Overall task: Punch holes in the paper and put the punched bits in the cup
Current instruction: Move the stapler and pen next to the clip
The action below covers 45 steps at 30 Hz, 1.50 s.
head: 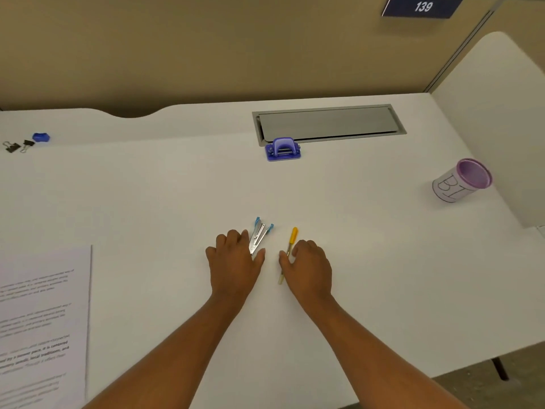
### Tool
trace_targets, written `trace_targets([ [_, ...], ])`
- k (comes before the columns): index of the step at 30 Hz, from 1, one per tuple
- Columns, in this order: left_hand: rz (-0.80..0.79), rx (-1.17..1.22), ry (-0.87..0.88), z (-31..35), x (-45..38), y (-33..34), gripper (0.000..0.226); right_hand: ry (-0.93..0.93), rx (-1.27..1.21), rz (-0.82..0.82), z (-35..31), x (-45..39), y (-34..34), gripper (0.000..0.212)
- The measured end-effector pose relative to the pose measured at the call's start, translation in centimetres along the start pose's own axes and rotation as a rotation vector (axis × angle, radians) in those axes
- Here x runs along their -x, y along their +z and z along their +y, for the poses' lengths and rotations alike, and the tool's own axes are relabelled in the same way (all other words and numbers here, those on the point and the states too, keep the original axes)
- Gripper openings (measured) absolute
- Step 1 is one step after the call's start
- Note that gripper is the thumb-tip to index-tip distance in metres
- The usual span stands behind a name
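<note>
Left hand: the left hand [234, 261] lies palm down on the table [368, 261], fingers loosely curled and holding nothing; its thumb side touches the stapler [259, 235].
Right hand: the right hand [308, 265] also rests palm down and empty, with the pen [288, 253] lying just under its thumb edge.
Why so placed: both hands look parked side by side in the middle of the table, a resting pose rather than a grip; neither is near the things the task needs.
Paper: the printed paper [44, 320] lies flat at the near left, well apart from both hands, with no holes visible.
Hole punch: the purple hole punch [283, 149] stands at the far middle, just in front of the grey cable hatch [327, 124], untouched.
Cup: the purple cup [461, 180], wrapped in a lettered label, stands upright and open at the far right, ready to take the bits.
Odds and ends: two binder clips [17, 146] and a small blue object [41, 137] sit at the far left.
Progress: by my reading, nothing is done yet; the paper and punch must first be brought together.
</note>
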State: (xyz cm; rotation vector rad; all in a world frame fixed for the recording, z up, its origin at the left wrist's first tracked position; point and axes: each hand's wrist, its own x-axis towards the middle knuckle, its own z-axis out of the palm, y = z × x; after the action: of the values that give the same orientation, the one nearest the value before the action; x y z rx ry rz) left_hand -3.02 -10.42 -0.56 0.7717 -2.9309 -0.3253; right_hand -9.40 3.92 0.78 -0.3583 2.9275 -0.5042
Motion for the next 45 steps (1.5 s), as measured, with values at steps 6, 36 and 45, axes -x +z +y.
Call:
trace_targets([
  [6, -0.031, 0.15, -0.037, -1.1, -1.1, -0.1, 0.024, 0.166, -0.146, -0.085, -1.3, -0.7, -0.4, 0.015],
  [36, 0.135, 0.157, -0.04, -49.5, -16.0, -12.3, 0.024, -0.732, -0.241, -0.13, -45.9, -18.3, 12.4, 0.008],
  [45, -0.035, 0.249, -0.038, -52.7, -21.0, -11.3, 0.027, -0.841, -0.083, -0.14, -56.6, -25.0, 18.4, 0.017],
])
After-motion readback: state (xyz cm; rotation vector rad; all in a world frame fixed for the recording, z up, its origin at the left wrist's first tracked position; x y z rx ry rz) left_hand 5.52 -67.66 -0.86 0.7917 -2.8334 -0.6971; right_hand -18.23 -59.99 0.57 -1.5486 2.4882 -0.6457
